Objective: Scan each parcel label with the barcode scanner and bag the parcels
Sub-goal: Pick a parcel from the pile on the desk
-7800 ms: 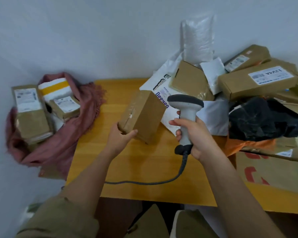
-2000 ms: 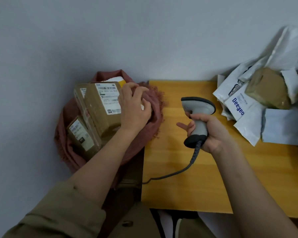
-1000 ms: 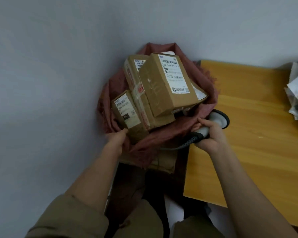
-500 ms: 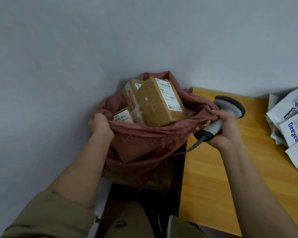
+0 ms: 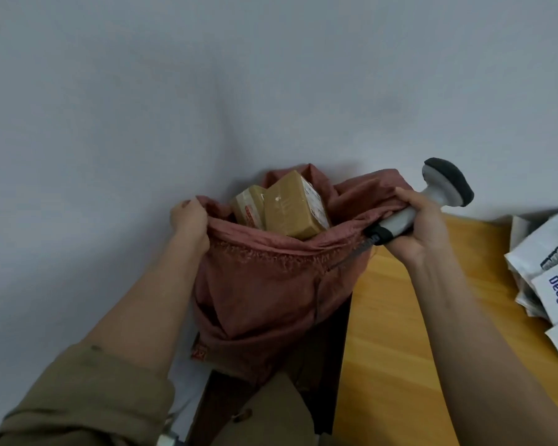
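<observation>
Parcels sit inside the dusty-pink cloth bag, which both hands now hold up by its rim against the grey wall; a second ago the bag lay slumped low and open with three boxes plainly in view, and half a second ago its mouth had only begun to rise; the large brown box tilts in the mouth with its white label turned to the right side, and the taped box stands just behind it to the left, touching it; the small box seen earlier at the front is hidden by the raised cloth; the left hand is clenched round a bunch of the rim at the left, higher than it was before; the right hand grasps the barcode scanner by its handle and pinches the right part of the rim against it, so cloth drapes over the handle; the scanner head points up and to the right, and its cable trails down across the front of the bag; the bag hangs beside the left edge of the wooden table; white mailers, one with blue lettering, lie at the table's right side, well apart from the bag; an olive sleeve covers the left forearm.
</observation>
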Tool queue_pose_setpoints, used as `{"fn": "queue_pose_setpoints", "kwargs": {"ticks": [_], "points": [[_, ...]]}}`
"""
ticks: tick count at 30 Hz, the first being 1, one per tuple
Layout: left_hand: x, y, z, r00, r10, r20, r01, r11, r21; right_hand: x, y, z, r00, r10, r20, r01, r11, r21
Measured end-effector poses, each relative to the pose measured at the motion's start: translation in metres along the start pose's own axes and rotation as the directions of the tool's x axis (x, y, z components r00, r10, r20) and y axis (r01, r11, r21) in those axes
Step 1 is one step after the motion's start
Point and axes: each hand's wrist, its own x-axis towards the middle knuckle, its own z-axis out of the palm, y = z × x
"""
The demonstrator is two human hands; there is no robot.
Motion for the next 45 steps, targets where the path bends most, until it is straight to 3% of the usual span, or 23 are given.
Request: {"fn": "queue_pose_setpoints", "kwargs": {"ticks": [3,5,7,9,11,12,13,14,15,17,19,23,27,30,32,35,40,43,45], "points": [[0.010,0.009,-0.001,0.997,0.004,-0.083,-0.012,0.994,-0.105,0.000,-0.001,0.001,1.000,0.003,0.006,-0.003,1.000,0.002],[0.007,0.011,0.000,0.999,-0.018,-0.043,0.016,0.999,-0.036,-0.001,-0.001,0.000,1.000,0.023,-0.002,-0.023,1.000,-0.014],[0.002,0.010,0.001,0.988,-0.123,0.095,0.101,0.973,0.208,-0.002,-0.001,0.000,0.999,0.032,-0.020,-0.033,0.999,-0.030],[-0.008,0.011,-0.001,0.885,-0.381,0.268,0.198,0.829,0.523,-0.003,-0.003,0.002,0.999,0.030,-0.038,-0.031,0.999,-0.036],[-0.020,0.017,0.001,0.819,-0.503,0.276,0.221,0.721,0.656,-0.005,-0.006,0.008,0.999,0.019,-0.036,-0.020,0.999,-0.026],[-0.026,0.023,0.004,0.841,-0.471,0.267,0.218,0.746,0.629,-0.006,-0.009,0.011,1.000,0.009,-0.027,-0.010,1.000,-0.007],[-0.028,0.030,0.008,0.895,-0.364,0.257,0.189,0.833,0.519,-0.007,-0.013,0.015,1.000,-0.005,-0.011,0.005,1.000,0.024],[-0.026,0.038,0.014,0.961,-0.168,0.217,0.102,0.952,0.289,-0.009,-0.017,0.019,1.000,-0.021,0.014,0.020,0.998,0.055],[-0.023,0.050,0.019,0.993,0.046,0.110,-0.046,0.999,-0.006,-0.011,-0.020,0.022,0.998,-0.039,0.054,0.033,0.995,0.094],[-0.023,0.080,0.026,0.935,0.340,-0.102,-0.354,0.871,-0.340,-0.015,-0.024,0.025,0.985,-0.079,0.153,0.053,0.984,0.167],[-0.026,0.095,0.027,0.889,0.415,-0.193,-0.458,0.807,-0.372,-0.019,-0.022,0.027,0.971,-0.102,0.215,0.060,0.980,0.191],[-0.031,0.081,0.022,0.913,0.377,-0.158,-0.409,0.840,-0.356,-0.025,-0.014,0.031,0.988,-0.043,0.151,0.025,0.992,0.123],[-0.036,0.110,0.005,0.758,0.568,-0.321,-0.644,0.728,-0.233,-0.024,-0.016,0.023,0.959,-0.116,0.259,0.050,0.967,0.248],[-0.034,0.107,-0.005,0.686,0.629,-0.365,-0.697,0.713,-0.082,-0.025,-0.011,0.011,0.939,-0.148,0.310,0.061,0.960,0.273],[-0.031,0.084,-0.007,0.711,0.640,-0.291,-0.652,0.755,0.067,-0.024,-0.005,0.002,0.961,-0.087,0.262,0.026,0.973,0.228],[-0.027,0.043,-0.011,0.808,0.566,-0.163,-0.537,0.822,0.190,-0.023,0.003,-0.012,0.989,0.011,0.149,-0.034,0.988,0.150],[-0.026,-0.012,-0.030,0.871,0.483,0.095,-0.478,0.783,0.398,-0.023,0.000,-0.042,0.997,0.035,-0.068,-0.034,0.999,0.004],[-0.025,-0.043,-0.040,0.922,0.299,0.246,-0.387,0.731,0.562,-0.025,-0.005,-0.058,0.971,0.050,-0.233,-0.065,0.996,-0.058],[-0.027,-0.059,-0.045,0.972,0.087,0.218,-0.224,0.623,0.750,-0.024,-0.006,-0.070,0.927,0.091,-0.363,-0.150,0.979,-0.135]]}}
